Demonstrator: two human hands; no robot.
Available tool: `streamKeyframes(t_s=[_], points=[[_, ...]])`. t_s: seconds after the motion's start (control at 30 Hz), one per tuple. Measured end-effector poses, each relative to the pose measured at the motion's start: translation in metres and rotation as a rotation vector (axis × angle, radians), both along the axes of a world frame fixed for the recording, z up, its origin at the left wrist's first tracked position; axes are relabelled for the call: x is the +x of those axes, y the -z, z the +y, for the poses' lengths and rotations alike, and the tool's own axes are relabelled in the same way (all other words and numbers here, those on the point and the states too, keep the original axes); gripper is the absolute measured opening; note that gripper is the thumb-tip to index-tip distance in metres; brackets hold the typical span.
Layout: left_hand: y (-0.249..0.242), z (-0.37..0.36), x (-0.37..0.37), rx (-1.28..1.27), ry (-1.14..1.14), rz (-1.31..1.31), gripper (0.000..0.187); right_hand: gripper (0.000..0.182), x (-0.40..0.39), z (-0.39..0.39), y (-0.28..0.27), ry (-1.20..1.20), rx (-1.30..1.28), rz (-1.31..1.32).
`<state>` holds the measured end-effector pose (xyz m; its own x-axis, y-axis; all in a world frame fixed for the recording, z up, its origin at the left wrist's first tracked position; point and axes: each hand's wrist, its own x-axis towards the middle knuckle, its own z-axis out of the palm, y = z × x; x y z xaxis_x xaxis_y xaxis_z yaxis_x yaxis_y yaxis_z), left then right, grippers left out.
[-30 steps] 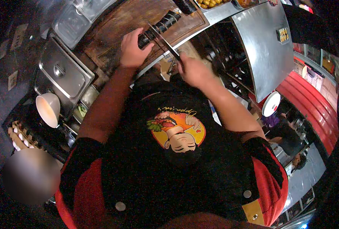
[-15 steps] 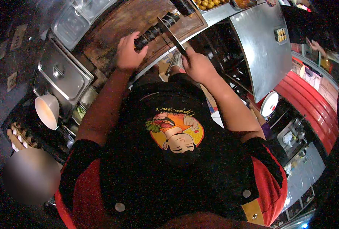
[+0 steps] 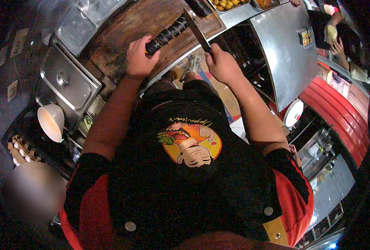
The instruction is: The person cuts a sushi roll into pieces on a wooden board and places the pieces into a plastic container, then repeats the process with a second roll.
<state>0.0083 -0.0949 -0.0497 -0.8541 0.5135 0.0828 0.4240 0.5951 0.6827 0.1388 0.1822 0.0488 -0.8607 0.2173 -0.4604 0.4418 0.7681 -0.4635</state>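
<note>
A dark seaweed-wrapped roll [image 3: 168,34], marked with slices along its length, lies on the brown wooden cutting board [image 3: 118,31]. Around its near left end curl the fingers of my left hand [image 3: 141,58], holding it against the board. My right hand [image 3: 223,63] grips the handle of a kitchen knife [image 3: 198,32], and the blade crosses over the roll's far right end. Another dark roll [image 3: 199,7] lies at the board's top edge, beyond the blade.
A lidded steel pan [image 3: 70,79] and a white bowl-shaped lamp [image 3: 51,122] are at left, near eggs [image 3: 21,152] in a carton. Small yellow-brown food [image 3: 224,4] fills a tray at the top. Right of a steel panel [image 3: 283,54], another person's hand [image 3: 337,48] shows.
My right hand has moved the knife right and slightly up along the roll to its far end. My left hand stays on the roll. The other person's hands have come further into view.
</note>
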Motion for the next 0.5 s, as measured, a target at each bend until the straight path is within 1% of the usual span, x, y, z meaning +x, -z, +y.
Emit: streamKeyframes(t_s=[0.03, 0.1, 0.13, 0.17, 0.2, 0.23, 0.3, 0.37, 0.43, 0.5], points=[[-0.003, 0.0, 0.0, 0.014, -0.012, -0.02, 0.058, 0.03, 0.0, 0.0, 0.0, -0.003, -0.001, 0.0], [0.001, -0.005, -0.002, 0.048, -0.004, 0.008, 0.055, 0.025, -0.001, -0.004, -0.003, 0.118, -0.035, 0.052], [0.005, -0.008, -0.002, 0.084, 0.009, 0.037, 0.053, 0.025, 0.0, -0.01, -0.006, 0.115, -0.039, 0.053], [0.009, -0.011, -0.002, 0.08, 0.006, 0.039, 0.053, 0.025, 0.001, -0.018, -0.01, 0.056, -0.069, 0.144], [0.014, -0.013, -0.001, 0.137, 0.024, 0.055, 0.05, 0.025, 0.002, -0.028, -0.016, -0.002, -0.1, 0.233], [0.015, -0.015, 0.0, 0.195, 0.043, 0.069, 0.047, 0.023, 0.002, -0.042, -0.021, -0.056, -0.045, 0.153], [0.017, -0.017, 0.001, 0.206, 0.053, 0.072, 0.046, 0.026, 0.0, -0.067, -0.023, -0.124, -0.065, -0.063], [0.015, -0.016, 0.006, 0.217, 0.059, 0.072, 0.044, 0.026, 0.002, -0.084, -0.008, -0.155, -0.09, -0.057], [0.009, -0.014, 0.011, 0.121, -0.016, 0.015, 0.042, 0.026, 0.001, -0.093, -0.003, -0.184, -0.119, -0.053], [0.006, -0.013, 0.009, 0.151, -0.002, 0.018, 0.041, 0.027, -0.002, -0.096, 0.0, -0.207, -0.065, -0.068]])
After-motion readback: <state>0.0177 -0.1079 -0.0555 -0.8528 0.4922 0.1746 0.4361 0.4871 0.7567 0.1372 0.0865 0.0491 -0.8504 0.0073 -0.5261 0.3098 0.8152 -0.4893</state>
